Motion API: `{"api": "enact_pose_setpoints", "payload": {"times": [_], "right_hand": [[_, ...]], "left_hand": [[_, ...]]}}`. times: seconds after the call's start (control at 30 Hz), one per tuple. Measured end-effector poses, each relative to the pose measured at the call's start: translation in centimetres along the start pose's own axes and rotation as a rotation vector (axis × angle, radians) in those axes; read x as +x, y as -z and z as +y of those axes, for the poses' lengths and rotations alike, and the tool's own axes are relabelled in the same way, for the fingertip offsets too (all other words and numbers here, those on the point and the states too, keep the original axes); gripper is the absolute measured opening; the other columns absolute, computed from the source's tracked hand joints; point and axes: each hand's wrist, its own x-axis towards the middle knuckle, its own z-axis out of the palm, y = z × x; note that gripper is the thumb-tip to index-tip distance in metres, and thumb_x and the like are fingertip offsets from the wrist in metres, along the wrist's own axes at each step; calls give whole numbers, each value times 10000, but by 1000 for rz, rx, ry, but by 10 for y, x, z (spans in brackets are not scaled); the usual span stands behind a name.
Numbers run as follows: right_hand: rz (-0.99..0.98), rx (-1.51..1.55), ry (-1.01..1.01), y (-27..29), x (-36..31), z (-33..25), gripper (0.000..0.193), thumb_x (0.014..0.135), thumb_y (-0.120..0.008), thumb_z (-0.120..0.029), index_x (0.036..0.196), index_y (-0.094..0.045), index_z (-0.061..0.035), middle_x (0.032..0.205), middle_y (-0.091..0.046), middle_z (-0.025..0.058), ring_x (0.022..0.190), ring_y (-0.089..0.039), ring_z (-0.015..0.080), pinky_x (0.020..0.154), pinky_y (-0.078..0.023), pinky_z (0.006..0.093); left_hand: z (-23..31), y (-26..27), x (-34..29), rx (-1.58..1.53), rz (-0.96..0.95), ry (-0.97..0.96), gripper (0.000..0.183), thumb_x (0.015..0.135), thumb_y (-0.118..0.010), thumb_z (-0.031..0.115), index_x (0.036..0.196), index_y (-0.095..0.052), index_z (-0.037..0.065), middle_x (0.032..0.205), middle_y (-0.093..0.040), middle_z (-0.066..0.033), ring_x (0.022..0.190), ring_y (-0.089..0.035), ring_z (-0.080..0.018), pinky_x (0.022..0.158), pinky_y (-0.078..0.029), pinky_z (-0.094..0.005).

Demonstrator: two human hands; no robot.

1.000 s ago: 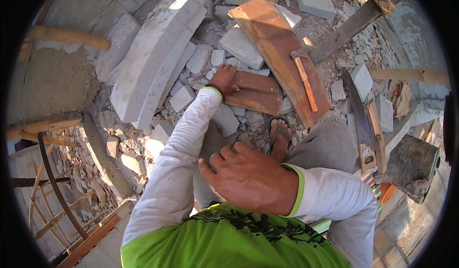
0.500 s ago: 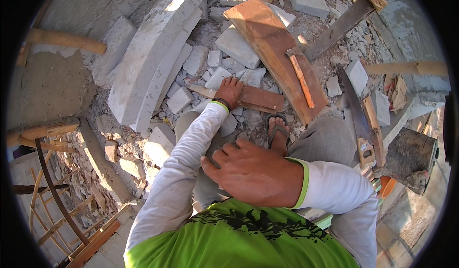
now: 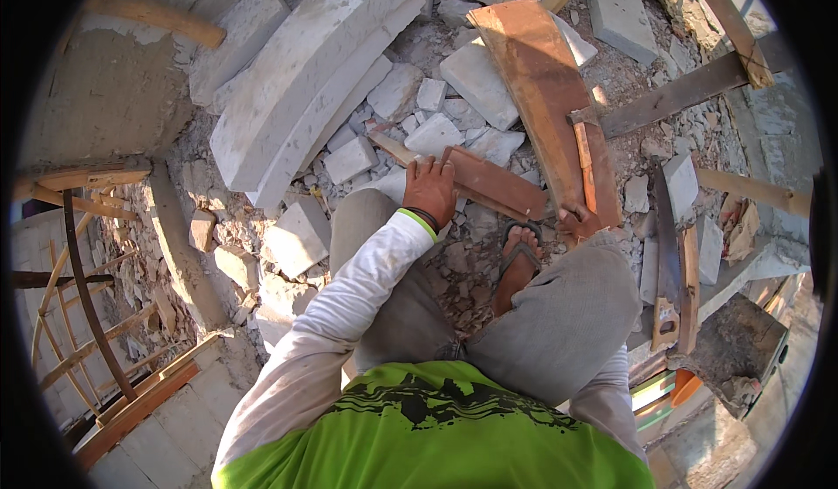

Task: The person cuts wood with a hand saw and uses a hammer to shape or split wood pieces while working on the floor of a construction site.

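My left hand (image 3: 429, 191) is closed over the left end of a short reddish-brown board (image 3: 499, 184), which lies aslant on the rubble in front of me. Beyond my right knee, my right hand (image 3: 578, 225) has its fingers apart at the near end of a wide, long brown plank (image 3: 532, 79). The knee covers part of this hand. On that plank rests a hammer (image 3: 586, 162) with an orange handle, its lower end close to my right fingertips. I cannot make out whether they touch it. A sandalled foot (image 3: 518, 262) stands just below the short board.
A handsaw (image 3: 668, 262) lies at the right beside a narrow wood strip (image 3: 688, 288). Large curved concrete pieces (image 3: 314, 79) lean at the far left. Broken blocks (image 3: 480, 79) surround the boards. Timber poles (image 3: 751, 191) jut in from the right, and a wooden frame (image 3: 87, 314) stands at lower left.
My right hand has moved from in front of my chest out to the wide plank, by the hammer handle. My left hand stays on the short board's end. The view has shifted slightly.
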Motion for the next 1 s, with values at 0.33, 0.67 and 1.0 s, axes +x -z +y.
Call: {"api": "enact_pose_setpoints", "payload": {"times": [0.33,0.67,1.0], "right_hand": [[143,234,-185,-67,-2,4,419,969,-600,-305,1205,-571,40,883,-672,105,705,-628,146,591,-510,296],[244,537,-47,-94,-13,-23,414,976,-595,-308,1201,-590,40,795,-672,66,545,-537,79,493,-433,250],[185,636,122,-85,-36,-60,435,959,-628,-253,1262,-520,39,1040,-675,122,757,-654,166,706,-528,285]], "left_hand": [[-23,16,44,104,-17,154,365,859,-633,401,948,-700,53,977,-702,-172,1018,-606,-348,962,-364,-472],[-16,-7,86,86,-485,324,809,757,-621,722,1147,-657,14,1095,-691,-230,1081,-652,-355,1097,-297,-553],[-33,38,38,-1263,-140,186,662,796,-835,202,1251,-395,8,1135,-554,-88,1110,-551,-173,970,-459,-334]]}}
